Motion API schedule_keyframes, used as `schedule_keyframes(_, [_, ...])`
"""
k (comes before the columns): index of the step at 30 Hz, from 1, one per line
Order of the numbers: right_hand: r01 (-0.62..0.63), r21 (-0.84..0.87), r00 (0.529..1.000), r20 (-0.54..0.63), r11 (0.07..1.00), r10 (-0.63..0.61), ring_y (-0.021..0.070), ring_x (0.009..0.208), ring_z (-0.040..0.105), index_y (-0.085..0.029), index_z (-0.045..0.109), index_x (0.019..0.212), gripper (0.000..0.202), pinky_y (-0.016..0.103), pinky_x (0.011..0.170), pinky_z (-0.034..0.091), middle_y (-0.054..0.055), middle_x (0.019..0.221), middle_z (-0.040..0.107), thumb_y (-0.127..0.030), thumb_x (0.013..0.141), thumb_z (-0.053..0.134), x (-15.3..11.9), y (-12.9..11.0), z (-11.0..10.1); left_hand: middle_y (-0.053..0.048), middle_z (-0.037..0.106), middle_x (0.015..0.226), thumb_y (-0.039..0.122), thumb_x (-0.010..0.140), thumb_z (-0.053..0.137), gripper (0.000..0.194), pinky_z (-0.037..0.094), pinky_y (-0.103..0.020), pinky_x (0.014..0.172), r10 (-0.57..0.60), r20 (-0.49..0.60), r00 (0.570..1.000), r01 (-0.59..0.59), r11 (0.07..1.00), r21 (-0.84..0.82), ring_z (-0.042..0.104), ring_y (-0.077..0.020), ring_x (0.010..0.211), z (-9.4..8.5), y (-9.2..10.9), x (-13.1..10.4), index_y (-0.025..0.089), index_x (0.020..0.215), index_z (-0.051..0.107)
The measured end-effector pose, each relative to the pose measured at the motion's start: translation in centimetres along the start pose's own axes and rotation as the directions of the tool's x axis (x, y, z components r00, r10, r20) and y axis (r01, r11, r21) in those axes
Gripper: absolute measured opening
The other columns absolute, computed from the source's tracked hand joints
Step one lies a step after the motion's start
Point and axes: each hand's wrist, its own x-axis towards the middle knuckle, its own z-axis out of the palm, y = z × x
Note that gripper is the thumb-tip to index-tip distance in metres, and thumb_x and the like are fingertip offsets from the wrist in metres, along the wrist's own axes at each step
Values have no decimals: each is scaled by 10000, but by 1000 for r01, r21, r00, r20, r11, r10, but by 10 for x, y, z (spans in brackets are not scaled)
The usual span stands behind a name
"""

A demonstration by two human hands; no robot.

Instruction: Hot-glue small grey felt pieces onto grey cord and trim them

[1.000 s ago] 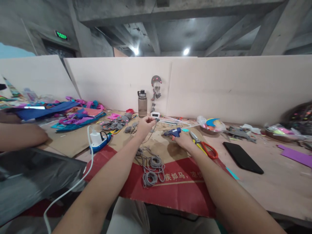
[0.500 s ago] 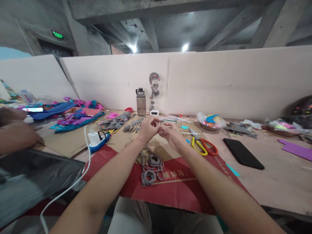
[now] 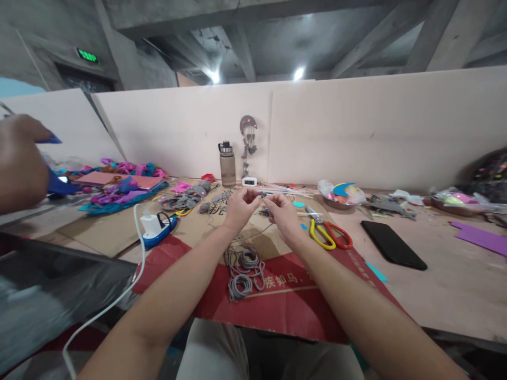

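My left hand [image 3: 241, 210] is closed in a pinch above the cardboard, its fingertips on a small dark grey piece whose kind I cannot make out. Facing it closely, my right hand [image 3: 284, 217] pinches a thin grey cord [image 3: 264, 229], which trails down from the fingers. Below my hands lies the loosely coiled bulk of the grey cord on the red part of the cardboard sheet [image 3: 293, 311]. Scissors [image 3: 330, 232] with one yellow and one red handle rest just right of my right hand.
A black phone [image 3: 393, 244] lies to the right. Behind my hands stand a bottle [image 3: 227, 166] and a small white clock [image 3: 249, 181], with a grey moon-shaped hanging ornament [image 3: 249, 132] above. A power strip [image 3: 159, 235] sits left. Another person's hand [image 3: 21, 163] holds blue material.
My hands have parted slightly, and the cord now shows below my right hand. At far left, the other person's hand has risen, lifting blue material off the table.
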Motion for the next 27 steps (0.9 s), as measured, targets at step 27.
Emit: schedule_keyframes(27, [194,-377,976,-16,906,-215,126,648,513,-167,589,653,227,246,667,377,-10,647,609,-329,768,477,-2,-7,-3,-20,649,658,285,708,648,182,522,-269,629,-56,177,983,83,985,-153,603,-113,591,1,-7,2,128,790,607])
